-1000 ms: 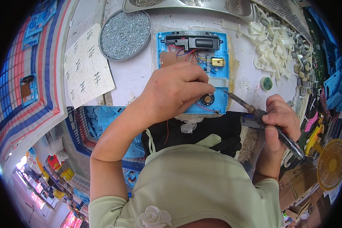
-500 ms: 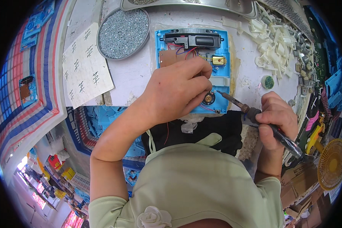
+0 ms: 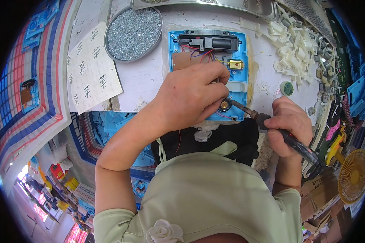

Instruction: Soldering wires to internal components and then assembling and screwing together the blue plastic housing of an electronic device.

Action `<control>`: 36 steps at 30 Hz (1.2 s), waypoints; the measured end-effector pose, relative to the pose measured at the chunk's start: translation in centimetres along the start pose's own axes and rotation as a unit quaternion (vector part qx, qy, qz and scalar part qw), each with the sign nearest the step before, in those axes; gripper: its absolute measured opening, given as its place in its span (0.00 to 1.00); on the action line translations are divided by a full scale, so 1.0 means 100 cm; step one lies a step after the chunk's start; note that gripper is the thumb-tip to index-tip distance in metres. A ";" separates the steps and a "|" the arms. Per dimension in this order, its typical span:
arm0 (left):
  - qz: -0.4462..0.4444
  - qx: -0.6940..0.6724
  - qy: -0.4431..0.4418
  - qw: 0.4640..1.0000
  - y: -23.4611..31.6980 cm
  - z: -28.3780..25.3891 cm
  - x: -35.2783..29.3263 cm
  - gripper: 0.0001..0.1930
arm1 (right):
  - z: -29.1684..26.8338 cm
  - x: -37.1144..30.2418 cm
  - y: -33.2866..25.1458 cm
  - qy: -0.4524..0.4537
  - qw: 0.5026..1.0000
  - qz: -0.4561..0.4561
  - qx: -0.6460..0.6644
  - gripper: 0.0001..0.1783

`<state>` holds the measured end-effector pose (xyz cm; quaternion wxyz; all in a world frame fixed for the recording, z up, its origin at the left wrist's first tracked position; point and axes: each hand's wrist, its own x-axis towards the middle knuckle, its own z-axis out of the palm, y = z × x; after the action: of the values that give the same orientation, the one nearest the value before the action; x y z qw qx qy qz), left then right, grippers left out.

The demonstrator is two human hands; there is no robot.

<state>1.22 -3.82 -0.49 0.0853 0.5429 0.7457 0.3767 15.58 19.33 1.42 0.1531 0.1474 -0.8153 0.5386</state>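
Note:
A blue plastic housing lies on the table before me, with a black module across its far end. Inside it are a brown circuit board, a small gold-coloured motor, thin coloured wires and a round speaker. My left hand rests over the housing, fingers closed in a pinch; what they hold is hidden. In my right hand is a soldering iron, gripped by its dark handle. Its tip points left and reaches the speaker's right edge; whether it touches cannot be told.
A round tray of small metal screws and a paper sheet with handwriting lie on the left. White plastic parts are heaped at the right, near a small round green-filled container. A metal tray stands behind. A yellow fan is at far right.
My right hand has brought the soldering iron left and slightly down, its tip now at the speaker's edge. My left hand keeps its pinch over the housing.

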 end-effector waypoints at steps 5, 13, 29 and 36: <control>0.003 0.004 -0.005 1.000 0.001 0.001 0.001 0.12 | 0.000 0.003 -0.005 0.013 1.000 0.023 -0.006 0.10; -0.001 0.001 0.003 1.000 0.000 0.001 -0.002 0.12 | -0.014 -0.012 -0.016 0.081 0.996 0.026 0.004 0.10; -0.042 0.002 -0.026 0.999 0.016 0.001 0.010 0.09 | -0.202 -0.163 -0.091 0.631 0.694 0.132 -0.320 0.06; -0.021 0.022 -0.026 0.999 0.011 -0.003 0.006 0.09 | -0.225 -0.159 -0.022 0.557 0.699 0.266 -0.362 0.09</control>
<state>1.63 -3.29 0.67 0.1002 0.5385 0.7624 0.3445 32.95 40.50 5.18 0.4716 -0.4693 -0.7181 0.2043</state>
